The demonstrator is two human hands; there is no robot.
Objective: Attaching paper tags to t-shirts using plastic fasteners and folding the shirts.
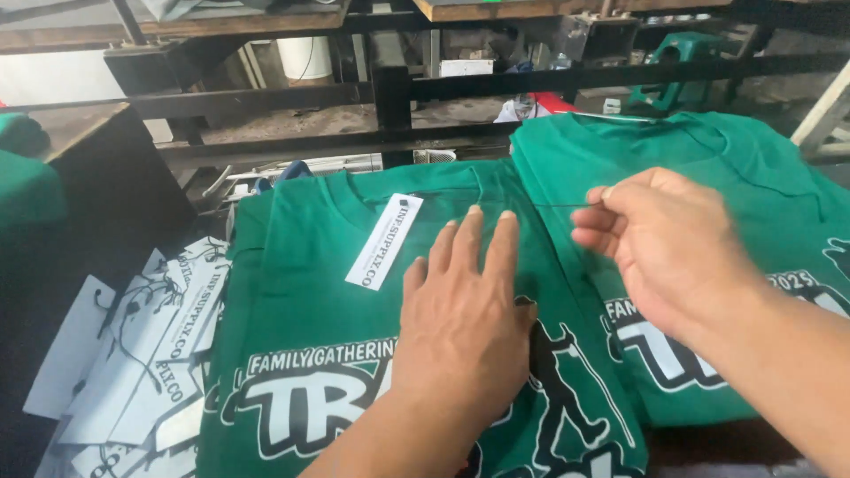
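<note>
My left hand (465, 314) lies flat, fingers spread, on a green printed T-shirt (305, 292) that tops a stack. A white paper hang tag (383, 241) rests near the shirt's collar with a thin black string (522, 204) running from it to the right. My right hand (664, 252) pinches that string between thumb and forefinger, above a second green printed T-shirt (753, 186) lying to the right.
A pile of white hang tags with black strings (142, 354) lies at the left of the shirts. Dark metal rails (390, 93) and wooden boards cross the back. More green cloth (27, 190) sits at the far left. A green stool (682, 53) stands at the back right.
</note>
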